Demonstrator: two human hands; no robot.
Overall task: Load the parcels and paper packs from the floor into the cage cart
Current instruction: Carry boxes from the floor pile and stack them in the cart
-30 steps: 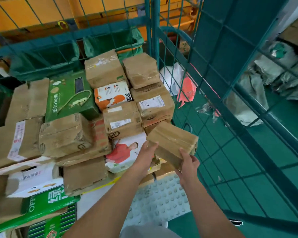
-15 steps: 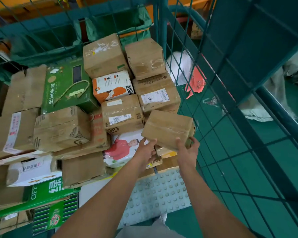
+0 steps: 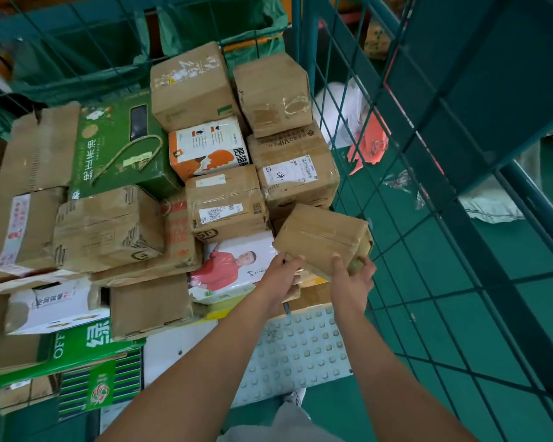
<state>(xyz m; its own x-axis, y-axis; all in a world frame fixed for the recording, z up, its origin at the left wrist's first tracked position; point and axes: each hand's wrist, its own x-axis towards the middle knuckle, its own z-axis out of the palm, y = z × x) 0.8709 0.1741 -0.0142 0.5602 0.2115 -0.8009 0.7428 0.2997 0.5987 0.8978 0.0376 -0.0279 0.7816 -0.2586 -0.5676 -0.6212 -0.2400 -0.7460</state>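
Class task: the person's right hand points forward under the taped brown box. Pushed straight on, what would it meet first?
Probably the labelled parcel stacked just beyond the taped brown box that the right hand grips, though depth is unclear.

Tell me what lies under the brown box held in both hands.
Under the brown box, held by left hand and right hand, a yellow-edged carton peeks out; the rest is covered.

Teal wire cage cart (image 3: 393, 199) with stacked cardboard parcels (image 3: 227, 205) and green paper packs (image 3: 77, 349).
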